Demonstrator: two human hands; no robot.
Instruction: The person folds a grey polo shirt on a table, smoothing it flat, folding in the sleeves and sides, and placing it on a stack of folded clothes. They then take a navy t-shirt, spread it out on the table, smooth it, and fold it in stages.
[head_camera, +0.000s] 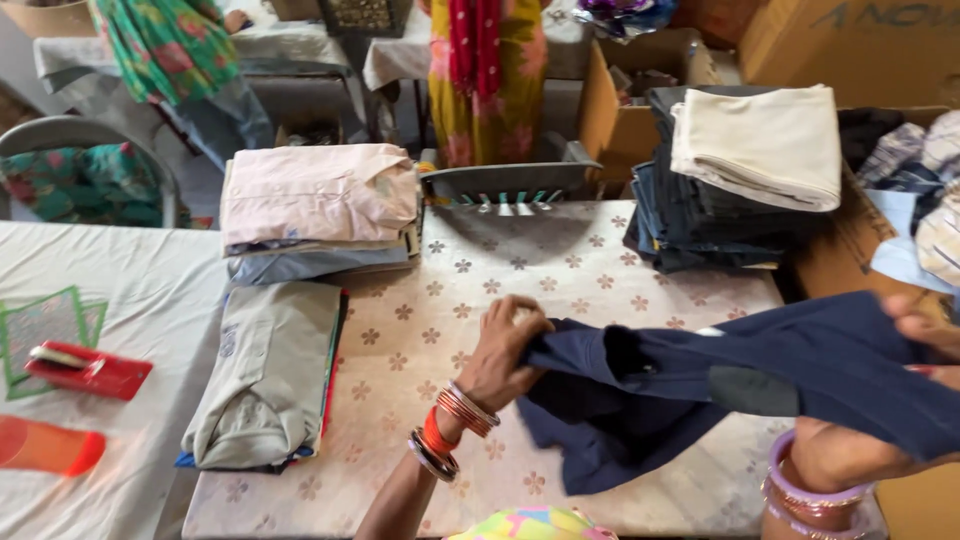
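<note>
My left hand (505, 345) and right hand (925, 330) both grip the dark navy cloth garment (720, 390) over the flower-patterned tabletop (440, 330). Brown cardboard boxes (625, 125) behind hold clothes; bare cloth lies open beside folded stacks.

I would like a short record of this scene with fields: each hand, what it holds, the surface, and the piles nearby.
left hand: the left hand grips one end of a dark blue garment, bangles on the wrist
right hand: the right hand holds the other end of it at the right edge
garment state: stretched between both hands, partly lying on the table
surface: table with a flower-pattern cover
left piles: grey folded shirt; pink folded shirts behind it
right pile: dark trousers stack with a cream cloth on top
</note>
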